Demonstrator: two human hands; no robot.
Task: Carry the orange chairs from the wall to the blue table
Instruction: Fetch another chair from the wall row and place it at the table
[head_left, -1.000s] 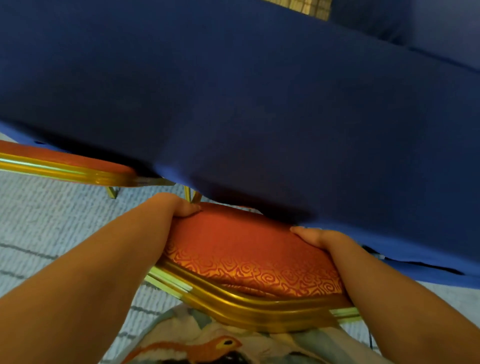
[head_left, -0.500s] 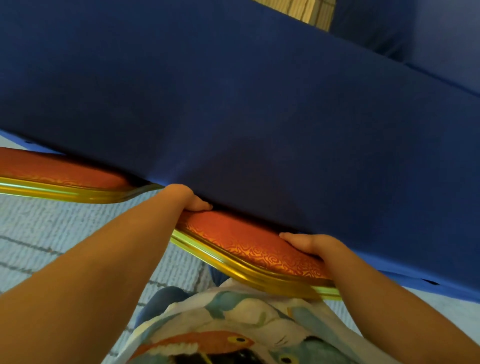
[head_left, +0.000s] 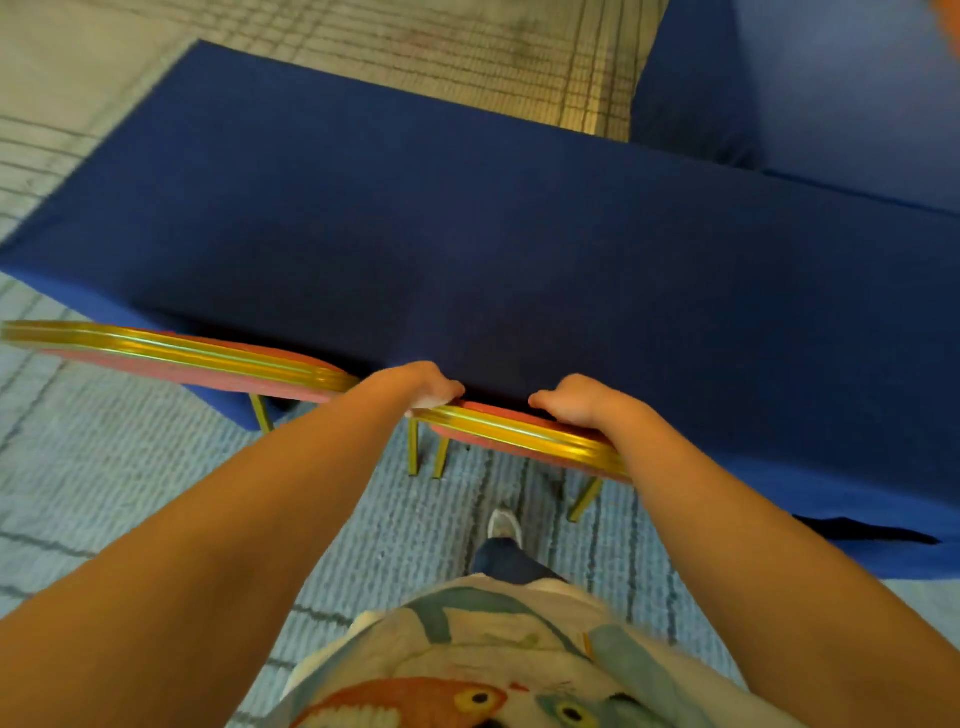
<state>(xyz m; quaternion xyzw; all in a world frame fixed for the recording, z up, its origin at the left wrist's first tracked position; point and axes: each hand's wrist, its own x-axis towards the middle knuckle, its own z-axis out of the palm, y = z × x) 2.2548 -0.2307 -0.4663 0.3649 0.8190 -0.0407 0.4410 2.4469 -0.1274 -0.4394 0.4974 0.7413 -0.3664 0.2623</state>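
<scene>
The orange chair (head_left: 524, 434) is set against the near edge of the blue table (head_left: 467, 234), its gold-rimmed back gripped by the left hand (head_left: 426, 387) and right hand (head_left: 571, 402), fingers curled over it. A second orange chair (head_left: 182, 353) is seen just beside it.

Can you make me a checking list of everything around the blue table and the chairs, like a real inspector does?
Surface: blue table, covered in cloth; pale blue carpet below it.
Job's things: orange chair with a gold frame, its back at the table's near edge, legs seemingly down on the carpet; second orange chair beside it on the left, also at the table.
Clutter: nothing seen.
Hands: left hand and right hand both grip the top of the orange chair's back, fingers curled over it.
Cables: nothing seen.
Surroundings: another blue-covered table at the upper right; the person's shoe on the carpet behind the chair.
</scene>
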